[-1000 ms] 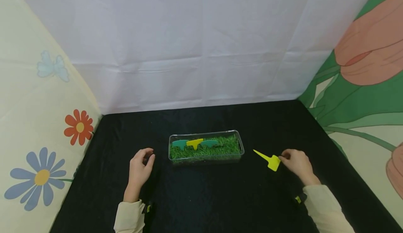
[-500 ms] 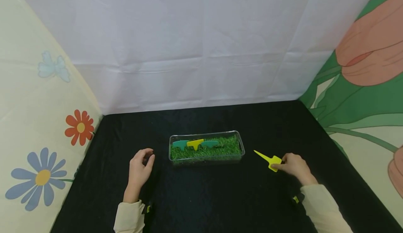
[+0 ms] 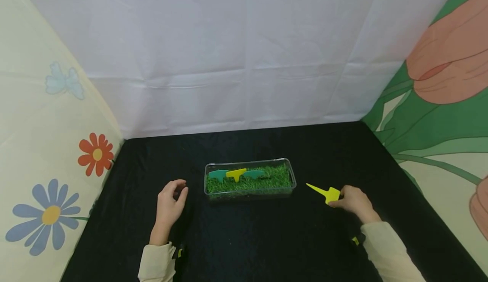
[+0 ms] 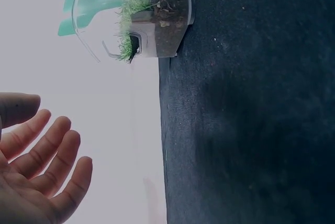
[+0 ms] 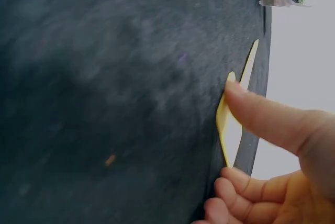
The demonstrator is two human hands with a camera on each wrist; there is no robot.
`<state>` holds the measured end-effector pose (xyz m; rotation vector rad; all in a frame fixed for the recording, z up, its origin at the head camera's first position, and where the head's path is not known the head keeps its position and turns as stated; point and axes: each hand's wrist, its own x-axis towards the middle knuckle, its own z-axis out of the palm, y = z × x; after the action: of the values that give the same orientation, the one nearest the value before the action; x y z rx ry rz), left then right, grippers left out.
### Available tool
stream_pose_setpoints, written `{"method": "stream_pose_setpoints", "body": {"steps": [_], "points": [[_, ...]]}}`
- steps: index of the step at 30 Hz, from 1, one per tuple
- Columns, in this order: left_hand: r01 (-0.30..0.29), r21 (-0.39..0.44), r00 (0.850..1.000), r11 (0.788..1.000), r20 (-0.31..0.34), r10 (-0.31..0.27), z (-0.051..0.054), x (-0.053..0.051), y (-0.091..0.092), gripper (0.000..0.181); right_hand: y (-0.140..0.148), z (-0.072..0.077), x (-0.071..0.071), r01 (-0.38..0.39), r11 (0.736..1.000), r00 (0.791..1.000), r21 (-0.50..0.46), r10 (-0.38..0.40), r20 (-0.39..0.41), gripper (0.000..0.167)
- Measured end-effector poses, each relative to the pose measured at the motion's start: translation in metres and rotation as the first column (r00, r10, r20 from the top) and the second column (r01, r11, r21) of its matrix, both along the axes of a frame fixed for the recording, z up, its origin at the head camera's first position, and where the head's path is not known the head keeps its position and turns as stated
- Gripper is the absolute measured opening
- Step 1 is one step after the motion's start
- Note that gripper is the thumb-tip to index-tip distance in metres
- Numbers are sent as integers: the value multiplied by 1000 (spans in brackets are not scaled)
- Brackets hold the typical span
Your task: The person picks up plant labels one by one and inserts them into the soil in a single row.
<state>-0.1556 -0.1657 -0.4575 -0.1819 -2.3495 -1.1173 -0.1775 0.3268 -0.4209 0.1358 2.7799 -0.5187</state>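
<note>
A yellow plant label (image 3: pixel 332 194) with a pointed stem lies on the black cloth to the right of the planter. My right hand (image 3: pixel 353 202) pinches its broad head, thumb on one edge and fingertips on the opposite one, as the right wrist view shows with the label (image 5: pixel 230 130) low over the cloth. The clear planter (image 3: pixel 249 192) holds green grass over dark soil. Standing in its grass are two teal labels (image 3: pixel 218 175) and a yellow label (image 3: pixel 236 174) between them. Left of the planter, my left hand (image 3: pixel 170 203) rests with loosely bent fingers, holding nothing.
Black cloth (image 3: pixel 259 244) covers the table. A white sheet (image 3: pixel 244 62) hangs behind it, and flower-printed panels (image 3: pixel 49 155) stand at both sides. The planter's clear rim (image 3: pixel 248 162) rises above the grass.
My right hand has moved its thumb and fingers onto the yellow label's head, and the label has shifted very slightly left. The left hand and planter stay put.
</note>
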Motion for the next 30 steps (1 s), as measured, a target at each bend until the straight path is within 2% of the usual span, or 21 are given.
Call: {"method": "stream_pose_setpoints", "body": {"steps": [5,8,11,16,20,24,30], "points": [[5,-6,1000,1000,-1,-5,0,0,0,16,-2,3,-3,54,998,996,-15,-53,69,38],[8,-8,1000,1000,1,-8,1,1,0,16,-3,6,-4,59,998,995,-8,-58,80,37],[6,-6,1000,1000,7,-6,0,1,-1,15,-2,5,-5,49,999,997,-25,-47,67,28],[8,1,1000,1000,10,-8,0,1,-1,15,0,3,-7,30,998,999,-50,-28,37,42],[8,5,1000,1000,23,-8,1,1,0,15,-3,6,-6,41,999,997,4,-41,67,37],[5,2,1000,1000,22,-5,0,1,-1,15,-7,8,-5,71,997,992,44,-75,99,51],[4,0,1000,1000,11,-4,0,0,-1,15,-6,8,-8,78,997,992,20,-80,101,53]]}}
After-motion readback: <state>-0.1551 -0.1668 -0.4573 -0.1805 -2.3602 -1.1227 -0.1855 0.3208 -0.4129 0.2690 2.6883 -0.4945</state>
